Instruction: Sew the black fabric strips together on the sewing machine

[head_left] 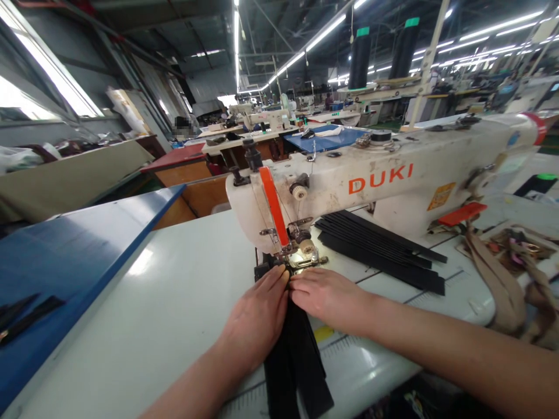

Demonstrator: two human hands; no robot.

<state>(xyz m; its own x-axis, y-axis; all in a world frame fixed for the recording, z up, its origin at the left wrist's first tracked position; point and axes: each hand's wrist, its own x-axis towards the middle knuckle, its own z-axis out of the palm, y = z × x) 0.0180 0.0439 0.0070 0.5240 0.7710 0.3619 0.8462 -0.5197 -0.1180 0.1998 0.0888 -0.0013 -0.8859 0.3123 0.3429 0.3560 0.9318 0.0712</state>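
Black strips (279, 378) lie under both hands, long axis running from the DUKI sewing machine (332, 186) toward the wearer. The left hand (257, 311) and right hand (334, 298) press fingertips down equally near the needle end (whether either pinches, I cannot tell). At the bench's (196, 273) right, a tray (519, 278) holds mixed small items, beige straps (502, 291) draping over its edge.

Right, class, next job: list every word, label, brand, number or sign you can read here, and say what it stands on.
"DUKI": orange capitals on the white sewing machine.
Yellow-orange sticker on the same machine: too blurred to read.
Round blue mark near its right end: unreadable.
Ruler scale along the tabletop's front edge: no numbers legible.
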